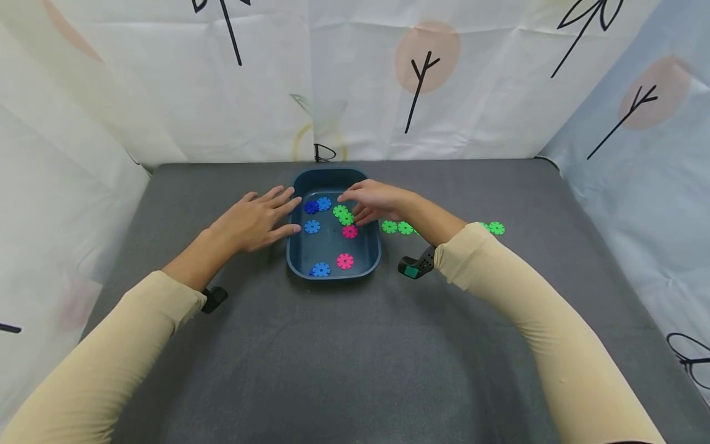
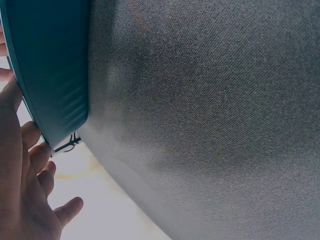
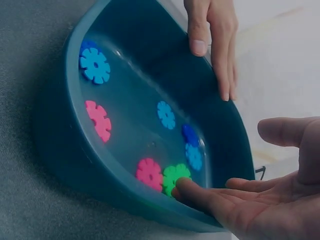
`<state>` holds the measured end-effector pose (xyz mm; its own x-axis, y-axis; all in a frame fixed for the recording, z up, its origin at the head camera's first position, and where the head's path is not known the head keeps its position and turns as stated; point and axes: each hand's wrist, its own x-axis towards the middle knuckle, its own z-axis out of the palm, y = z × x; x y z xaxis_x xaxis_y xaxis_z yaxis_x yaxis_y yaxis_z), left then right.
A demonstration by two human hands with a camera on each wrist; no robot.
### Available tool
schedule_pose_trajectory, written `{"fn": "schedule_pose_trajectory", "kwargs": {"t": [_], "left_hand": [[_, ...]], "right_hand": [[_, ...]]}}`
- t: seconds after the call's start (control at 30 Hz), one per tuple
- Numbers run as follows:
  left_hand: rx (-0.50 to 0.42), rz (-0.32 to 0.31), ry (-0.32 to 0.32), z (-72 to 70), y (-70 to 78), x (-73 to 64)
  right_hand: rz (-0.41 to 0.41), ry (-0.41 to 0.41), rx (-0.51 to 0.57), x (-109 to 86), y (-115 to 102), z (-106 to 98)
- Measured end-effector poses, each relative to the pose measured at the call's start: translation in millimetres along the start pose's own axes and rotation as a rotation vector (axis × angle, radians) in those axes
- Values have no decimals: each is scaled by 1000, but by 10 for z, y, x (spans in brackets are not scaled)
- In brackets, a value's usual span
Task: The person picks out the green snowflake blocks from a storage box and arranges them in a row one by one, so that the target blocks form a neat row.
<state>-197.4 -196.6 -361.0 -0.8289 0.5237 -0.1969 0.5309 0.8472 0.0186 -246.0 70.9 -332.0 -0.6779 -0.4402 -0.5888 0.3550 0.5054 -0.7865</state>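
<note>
A dark blue-green plastic tub (image 1: 333, 275) holds several flower-shaped notched discs. Inside lie blue discs (image 1: 312, 227), a darker blue disc (image 1: 312, 207), two pink discs (image 1: 345, 261) and two overlapping green discs (image 1: 346, 219). My left hand (image 1: 252, 221), fingers spread and fairly straight, rests against the tub's left rim. Over the tub's right side reaches my right hand (image 1: 373, 200), its thumb apart from the fingers and nothing held between them. In the right wrist view one fingertip (image 3: 186, 189) overlaps a green disc (image 3: 176, 176); whether it touches is unclear.
Right of the tub, green discs (image 1: 390, 227) lie in a row on the grey tabletop (image 1: 333, 345), partly hidden by my right forearm. More green discs (image 1: 497, 228) show beyond the sleeve. Patterned white cloth (image 1: 355, 80) hangs behind the table and at its sides.
</note>
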Motion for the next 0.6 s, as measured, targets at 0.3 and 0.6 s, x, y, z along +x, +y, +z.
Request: {"fn": "schedule_pose_trajectory", "kwargs": {"t": [0.3,0.6], "left_hand": [[0,3,1,6,-10,-6],[-13,-2,-7,12,-3,7]], "right_hand": [[72,54,-19,111,-25,97],[21,64,-35,174,-9,197]]}}
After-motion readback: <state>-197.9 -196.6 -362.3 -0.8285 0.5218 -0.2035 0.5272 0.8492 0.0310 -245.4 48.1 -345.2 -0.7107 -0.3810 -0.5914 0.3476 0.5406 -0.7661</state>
